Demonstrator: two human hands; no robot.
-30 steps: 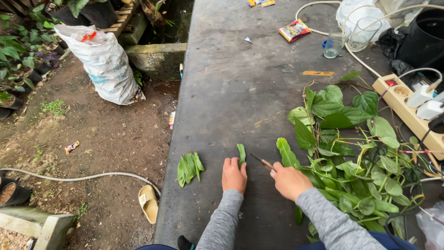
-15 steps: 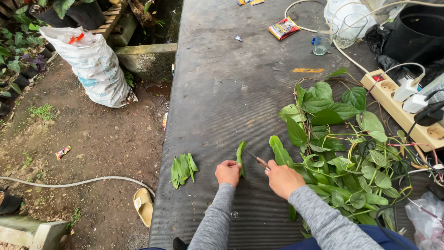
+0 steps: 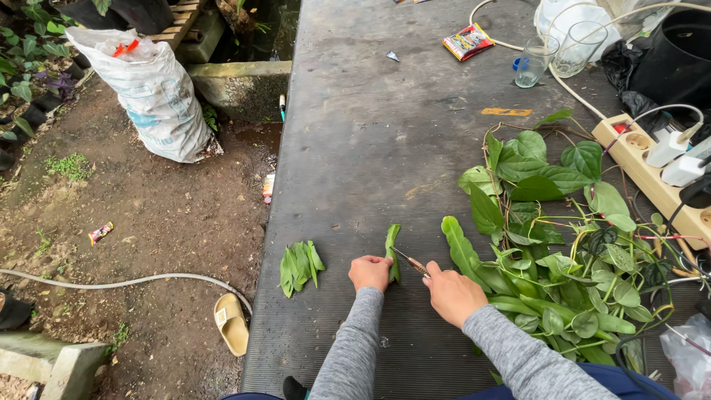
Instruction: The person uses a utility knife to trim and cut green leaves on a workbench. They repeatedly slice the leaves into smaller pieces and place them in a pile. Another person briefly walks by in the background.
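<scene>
1. Here, a person kneels or sits at a dark ribbed mat (image 3: 385, 148) outdoors, both grey-sleeved arms reaching forward.
2. The left hand (image 3: 370, 272) is clenched around the lower end of a single narrow green leaf (image 3: 390, 244), which lies on the mat just ahead of the knuckles.
3. The right hand (image 3: 452, 294) grasps a small knife (image 3: 412, 262), its thin blade angled toward the leaf's base, touching or nearly so.
4. The leaf looks light, soft and easily torn; I judge it best pinned near the stem end, as it is.
5. A small stack of trimmed leaves (image 3: 298, 265) lies to the left, apart from the hands.
6. A loose pile of leafy vines (image 3: 563, 259) spreads to the right, beside a power strip (image 3: 644, 167).
</scene>
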